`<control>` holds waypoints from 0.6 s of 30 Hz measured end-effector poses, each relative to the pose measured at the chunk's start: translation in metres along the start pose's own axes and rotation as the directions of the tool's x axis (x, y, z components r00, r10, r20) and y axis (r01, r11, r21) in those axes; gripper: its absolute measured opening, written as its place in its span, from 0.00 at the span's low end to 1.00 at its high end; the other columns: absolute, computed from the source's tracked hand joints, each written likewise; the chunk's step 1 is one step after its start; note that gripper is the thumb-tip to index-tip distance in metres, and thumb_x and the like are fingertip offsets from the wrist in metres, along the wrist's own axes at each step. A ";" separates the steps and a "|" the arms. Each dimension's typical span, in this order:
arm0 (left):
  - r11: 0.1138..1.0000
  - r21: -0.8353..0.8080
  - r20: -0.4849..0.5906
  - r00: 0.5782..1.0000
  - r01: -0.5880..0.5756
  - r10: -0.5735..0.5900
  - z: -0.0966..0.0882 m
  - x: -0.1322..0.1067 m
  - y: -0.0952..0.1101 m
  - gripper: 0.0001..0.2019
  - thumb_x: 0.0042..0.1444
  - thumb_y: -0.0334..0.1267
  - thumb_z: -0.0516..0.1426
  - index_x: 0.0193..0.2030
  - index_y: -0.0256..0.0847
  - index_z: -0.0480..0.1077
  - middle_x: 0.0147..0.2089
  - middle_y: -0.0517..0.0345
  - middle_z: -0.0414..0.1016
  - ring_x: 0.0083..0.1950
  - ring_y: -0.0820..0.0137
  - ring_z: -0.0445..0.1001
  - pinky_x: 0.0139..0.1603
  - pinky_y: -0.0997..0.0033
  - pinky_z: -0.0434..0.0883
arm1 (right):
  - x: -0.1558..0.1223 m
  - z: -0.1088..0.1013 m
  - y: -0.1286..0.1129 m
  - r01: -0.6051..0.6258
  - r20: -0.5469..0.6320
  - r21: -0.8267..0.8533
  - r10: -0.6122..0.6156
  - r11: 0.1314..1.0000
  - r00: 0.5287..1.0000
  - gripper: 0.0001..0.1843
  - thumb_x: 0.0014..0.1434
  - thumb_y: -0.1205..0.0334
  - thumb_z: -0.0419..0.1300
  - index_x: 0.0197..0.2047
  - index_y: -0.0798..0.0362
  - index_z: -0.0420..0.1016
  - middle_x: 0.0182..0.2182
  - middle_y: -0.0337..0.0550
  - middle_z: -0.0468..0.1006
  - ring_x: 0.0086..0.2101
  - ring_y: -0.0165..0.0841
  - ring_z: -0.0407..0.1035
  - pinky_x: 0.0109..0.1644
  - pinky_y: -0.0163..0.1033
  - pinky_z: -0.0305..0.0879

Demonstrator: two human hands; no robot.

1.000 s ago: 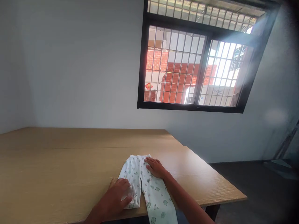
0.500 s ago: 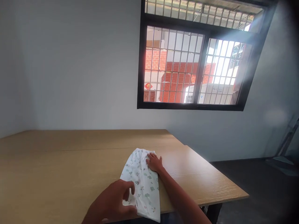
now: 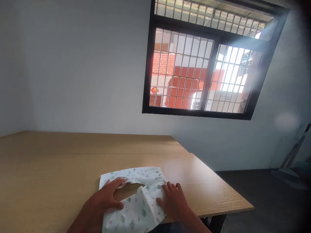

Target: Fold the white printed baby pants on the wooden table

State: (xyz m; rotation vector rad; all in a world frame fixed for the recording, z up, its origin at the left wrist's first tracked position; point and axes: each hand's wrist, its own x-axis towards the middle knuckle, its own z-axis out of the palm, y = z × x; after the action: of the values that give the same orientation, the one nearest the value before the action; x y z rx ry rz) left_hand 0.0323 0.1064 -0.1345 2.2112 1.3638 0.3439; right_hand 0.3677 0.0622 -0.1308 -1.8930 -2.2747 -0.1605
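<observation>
A pair of small white pants point(image 3: 143, 207) with a green animal print lies on the table, its two legs spread toward the left and the waist at the right. Bare wood shows in the gap between the legs. My left hand point(image 3: 103, 198) lies across the leg ends, fingers on the far leg and thumb on the near one, spread apart. On the waist end rests my right hand point(image 3: 173, 199), its fingers apart and slightly bent, thumb on the fabric. The near leg reaches the bottom of the view.
The light wooden table point(image 3: 60, 174) runs back to a grey wall point(image 3: 85, 71). Its right edge slants toward me, with a dark table leg point(image 3: 217, 223) below and dark floor beyond. A barred window point(image 3: 201, 71) is set in the wall.
The pants were folded lengthwise into one strip; now they lie opened with the legs apart, turned sideways. My left hand has come down onto them, and my right hand has moved nearer.
</observation>
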 end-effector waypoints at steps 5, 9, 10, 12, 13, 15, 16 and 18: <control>0.991 0.058 0.071 0.990 0.121 -0.125 -0.017 -0.017 -0.028 0.52 0.32 0.35 0.68 0.69 0.51 0.57 0.74 0.50 0.48 0.74 0.50 0.42 0.70 0.49 0.51 | 0.006 -0.009 -0.001 0.151 -0.073 0.231 -0.138 0.961 0.988 0.11 0.58 0.59 0.60 0.43 0.53 0.77 0.44 0.54 0.78 0.46 0.51 0.71 0.55 0.58 0.59; 0.997 0.009 0.070 0.994 0.079 -0.080 -0.007 -0.023 -0.026 0.48 0.41 0.44 0.67 0.71 0.48 0.55 0.73 0.55 0.50 0.74 0.52 0.45 0.72 0.51 0.50 | 0.043 0.002 0.023 0.305 -0.100 0.356 -0.289 0.883 0.952 0.15 0.61 0.66 0.55 0.48 0.48 0.78 0.51 0.46 0.77 0.53 0.41 0.68 0.58 0.46 0.63; 0.997 -0.008 0.045 0.996 0.077 -0.077 -0.004 -0.023 -0.026 0.48 0.42 0.48 0.67 0.71 0.46 0.54 0.74 0.54 0.49 0.74 0.51 0.45 0.72 0.51 0.49 | 0.049 0.006 0.029 0.322 -0.104 0.377 -0.306 0.869 0.946 0.15 0.61 0.66 0.55 0.49 0.48 0.78 0.51 0.46 0.77 0.54 0.40 0.68 0.59 0.44 0.64; 0.995 -0.036 -0.012 0.996 0.091 -0.091 0.000 -0.022 -0.029 0.50 0.42 0.52 0.67 0.71 0.44 0.54 0.74 0.53 0.47 0.74 0.49 0.43 0.72 0.49 0.48 | 0.056 0.014 0.039 0.334 -0.117 0.411 -0.314 0.848 0.942 0.16 0.63 0.63 0.55 0.52 0.50 0.77 0.52 0.47 0.76 0.55 0.40 0.67 0.61 0.44 0.64; 0.994 -0.056 -0.033 0.995 0.094 -0.096 0.001 -0.020 -0.032 0.50 0.41 0.50 0.68 0.71 0.45 0.54 0.74 0.53 0.47 0.74 0.49 0.43 0.73 0.50 0.47 | 0.057 0.016 0.043 0.333 -0.123 0.425 -0.310 0.842 0.943 0.16 0.63 0.62 0.55 0.52 0.50 0.77 0.53 0.48 0.76 0.56 0.40 0.67 0.61 0.45 0.64; 0.990 -0.103 -0.047 0.994 0.097 -0.102 0.001 -0.016 -0.039 0.48 0.41 0.45 0.67 0.71 0.47 0.55 0.74 0.55 0.48 0.74 0.53 0.45 0.73 0.54 0.48 | 0.057 0.019 0.048 0.326 -0.130 0.446 -0.300 0.834 0.945 0.17 0.63 0.60 0.56 0.54 0.51 0.76 0.54 0.50 0.75 0.56 0.42 0.66 0.62 0.48 0.64; 0.987 -0.119 -0.045 0.993 0.106 -0.112 0.000 -0.014 -0.042 0.46 0.41 0.43 0.66 0.70 0.48 0.56 0.74 0.56 0.49 0.73 0.55 0.48 0.72 0.55 0.50 | 0.057 0.019 0.049 0.322 -0.130 0.453 -0.296 0.831 0.946 0.18 0.62 0.60 0.57 0.54 0.51 0.76 0.54 0.50 0.75 0.56 0.43 0.66 0.62 0.49 0.64; 0.988 -0.114 -0.052 0.992 0.108 -0.115 -0.001 -0.013 -0.046 0.42 0.43 0.41 0.64 0.68 0.47 0.59 0.72 0.57 0.53 0.72 0.57 0.52 0.72 0.58 0.52 | 0.056 0.018 0.049 0.316 -0.133 0.466 -0.288 0.826 0.948 0.18 0.60 0.61 0.58 0.53 0.50 0.75 0.53 0.49 0.75 0.56 0.43 0.66 0.61 0.49 0.64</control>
State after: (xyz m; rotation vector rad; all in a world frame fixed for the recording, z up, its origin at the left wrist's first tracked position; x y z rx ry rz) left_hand -0.0088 0.1123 -0.1587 2.0393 1.4564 0.4357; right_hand 0.4051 0.1292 -0.1387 -1.2567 -2.2846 0.2895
